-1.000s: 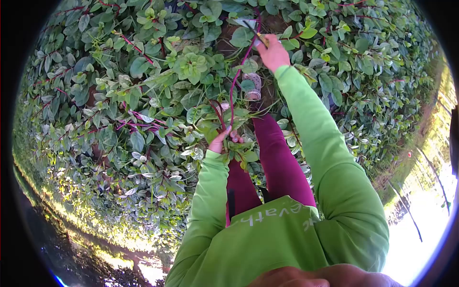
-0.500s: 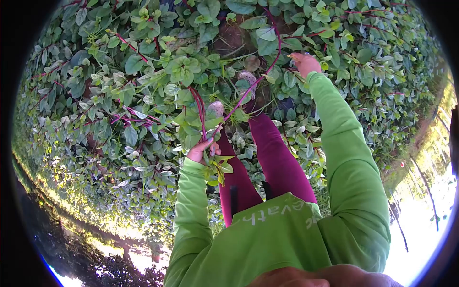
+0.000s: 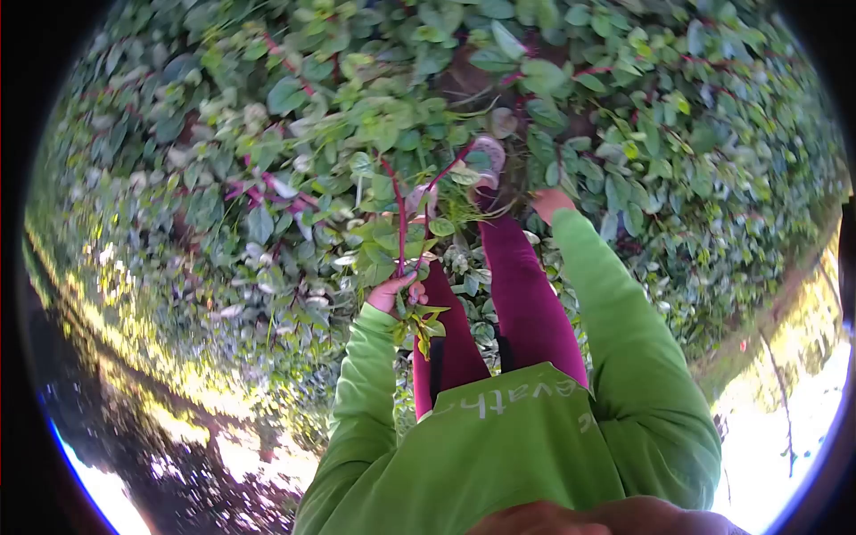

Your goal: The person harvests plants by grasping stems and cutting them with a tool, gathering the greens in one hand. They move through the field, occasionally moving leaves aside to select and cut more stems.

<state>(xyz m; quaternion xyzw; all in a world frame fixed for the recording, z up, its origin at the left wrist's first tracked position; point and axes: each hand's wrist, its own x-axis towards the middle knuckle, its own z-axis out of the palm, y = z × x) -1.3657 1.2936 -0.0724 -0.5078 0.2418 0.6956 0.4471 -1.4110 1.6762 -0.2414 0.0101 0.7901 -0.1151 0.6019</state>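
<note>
My left hand (image 3: 397, 290) is closed around several leafy red stems (image 3: 400, 223) that look like Malabar spinach. Their long ends rise above the fist, one bending off to the right, and a tuft of small green leaves (image 3: 424, 328) sticks out below it. My right hand (image 3: 551, 204) is low among the foliage, just right of my shoe (image 3: 487, 159). Leaves and blur hide its fingers, so whether it grips anything does not show.
Dense green foliage (image 3: 687, 143) with red stems surrounds my legs (image 3: 526, 294). A patch of brown soil (image 3: 468, 76) shows ahead of my feet. More purple stems (image 3: 272, 192) lie among leaves on the left. Bright ground and thin poles appear at the lower right.
My right hand has come down and left, closer to my legs. My left hand has shifted slightly right and down, still holding the stems; the long one no longer shows arching high up.
</note>
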